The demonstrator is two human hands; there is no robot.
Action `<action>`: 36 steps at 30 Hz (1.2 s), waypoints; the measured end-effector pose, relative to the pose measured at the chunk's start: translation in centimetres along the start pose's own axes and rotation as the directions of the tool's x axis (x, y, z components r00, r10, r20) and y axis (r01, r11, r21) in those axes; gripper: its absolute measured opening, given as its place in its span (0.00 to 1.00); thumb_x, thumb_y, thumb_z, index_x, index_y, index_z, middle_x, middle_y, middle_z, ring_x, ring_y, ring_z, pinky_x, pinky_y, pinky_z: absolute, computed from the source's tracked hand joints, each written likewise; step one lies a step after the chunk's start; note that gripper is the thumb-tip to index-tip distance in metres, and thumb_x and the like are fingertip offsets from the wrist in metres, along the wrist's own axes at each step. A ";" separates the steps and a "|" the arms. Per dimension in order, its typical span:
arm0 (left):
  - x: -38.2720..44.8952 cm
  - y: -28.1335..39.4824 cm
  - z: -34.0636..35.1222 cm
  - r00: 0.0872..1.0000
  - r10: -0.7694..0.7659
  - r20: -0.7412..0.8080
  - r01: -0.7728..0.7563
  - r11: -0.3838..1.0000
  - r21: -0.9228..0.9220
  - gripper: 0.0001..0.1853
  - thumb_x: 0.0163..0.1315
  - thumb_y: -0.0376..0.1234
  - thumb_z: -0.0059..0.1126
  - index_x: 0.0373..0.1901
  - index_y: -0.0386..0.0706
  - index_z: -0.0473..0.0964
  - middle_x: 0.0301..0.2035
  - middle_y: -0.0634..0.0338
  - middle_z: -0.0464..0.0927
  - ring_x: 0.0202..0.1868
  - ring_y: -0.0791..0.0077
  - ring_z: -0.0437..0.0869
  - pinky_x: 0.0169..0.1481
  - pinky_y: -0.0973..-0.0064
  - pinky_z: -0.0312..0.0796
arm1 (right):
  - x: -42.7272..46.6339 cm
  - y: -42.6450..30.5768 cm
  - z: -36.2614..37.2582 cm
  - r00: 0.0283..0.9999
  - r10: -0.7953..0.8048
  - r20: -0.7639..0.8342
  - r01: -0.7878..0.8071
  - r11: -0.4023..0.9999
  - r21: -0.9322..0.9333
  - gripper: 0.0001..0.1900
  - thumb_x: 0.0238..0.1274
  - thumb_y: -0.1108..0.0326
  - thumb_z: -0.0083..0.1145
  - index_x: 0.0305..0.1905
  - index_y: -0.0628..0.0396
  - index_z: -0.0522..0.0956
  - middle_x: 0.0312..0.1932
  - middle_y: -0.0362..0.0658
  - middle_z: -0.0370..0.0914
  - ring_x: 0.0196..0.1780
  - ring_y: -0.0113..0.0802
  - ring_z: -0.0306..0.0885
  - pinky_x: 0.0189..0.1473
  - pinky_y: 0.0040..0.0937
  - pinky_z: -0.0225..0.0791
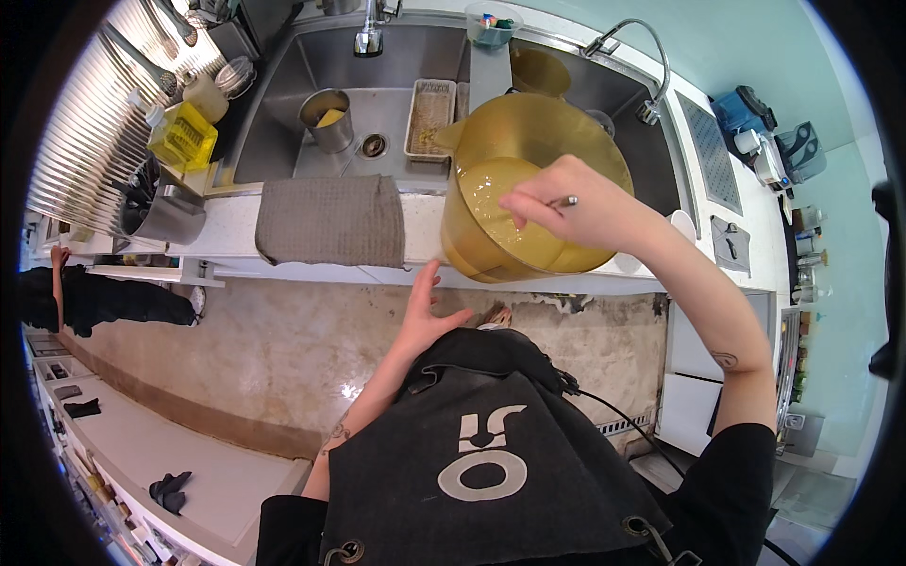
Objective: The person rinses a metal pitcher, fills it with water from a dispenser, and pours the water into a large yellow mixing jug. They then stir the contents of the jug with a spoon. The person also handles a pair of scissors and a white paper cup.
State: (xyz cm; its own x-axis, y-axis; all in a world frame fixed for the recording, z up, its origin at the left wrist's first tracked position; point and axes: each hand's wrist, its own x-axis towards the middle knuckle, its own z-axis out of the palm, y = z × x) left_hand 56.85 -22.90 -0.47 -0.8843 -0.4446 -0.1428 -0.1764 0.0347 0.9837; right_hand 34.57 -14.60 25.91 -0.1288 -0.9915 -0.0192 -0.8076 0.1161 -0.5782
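Note:
A large amber translucent plastic jug (552,117) stands at the front of the white counter, its spout towards the left. Pale yellowish liquid (488,187) with bubbles lies inside it. My right hand (577,201) is over the jug's mouth, closed around a thin metal handle (568,201) whose end pokes out of the fist. The lower part of that utensil is hidden by the hand. Below and left of the jug, my left hand (428,311) is in front of the counter edge with fingers spread and nothing in it. Whether its fingertips touch the jug is unclear.
A steel sink (283,134) holds a metal cup (336,131) and a plastic basket (430,113). A grey cloth (329,219) drapes the counter edge. Further left are a utensil pot (170,216) and a yellow liquid bottle (184,138). Another person (113,301) stands at far left.

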 end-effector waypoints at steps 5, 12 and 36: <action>0.0 0.1 -0.4 1.000 -0.006 -0.011 0.006 1.000 -0.022 0.57 0.44 0.39 0.77 0.73 0.47 0.48 0.70 0.53 0.51 0.66 0.53 0.63 0.61 0.54 0.67 | 0.0 0.7 -2.1 0.945 0.314 0.088 -0.295 0.938 -0.181 0.17 0.66 0.58 0.52 0.30 0.58 0.84 0.24 0.46 0.82 0.24 0.46 0.76 0.34 0.36 0.72; 0.1 -0.3 -0.4 1.000 0.011 -0.004 -0.011 1.000 -0.016 0.56 0.44 0.39 0.76 0.73 0.47 0.48 0.70 0.53 0.52 0.66 0.53 0.63 0.61 0.54 0.67 | -0.1 -0.9 -0.9 0.988 0.081 0.135 -0.078 0.997 -0.030 0.16 0.66 0.61 0.52 0.28 0.59 0.82 0.23 0.46 0.81 0.24 0.43 0.77 0.31 0.37 0.71; 0.9 -0.2 -0.2 1.000 -0.008 0.020 0.008 1.000 -0.023 0.57 0.44 0.38 0.77 0.73 0.47 0.47 0.69 0.54 0.54 0.66 0.53 0.64 0.61 0.54 0.66 | 0.2 2.0 -0.8 0.999 0.029 -0.018 -0.033 0.979 -0.203 0.15 0.67 0.62 0.54 0.28 0.60 0.82 0.19 0.47 0.78 0.20 0.36 0.72 0.26 0.31 0.65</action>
State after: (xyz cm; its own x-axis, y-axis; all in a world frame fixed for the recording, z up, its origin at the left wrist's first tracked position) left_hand 56.24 -23.50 -0.80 -0.8913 -0.4269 -0.1529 -0.1739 0.0104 0.9847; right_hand 32.51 -14.52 25.39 -0.1631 -0.9864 -0.0211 -0.9030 0.1579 -0.3995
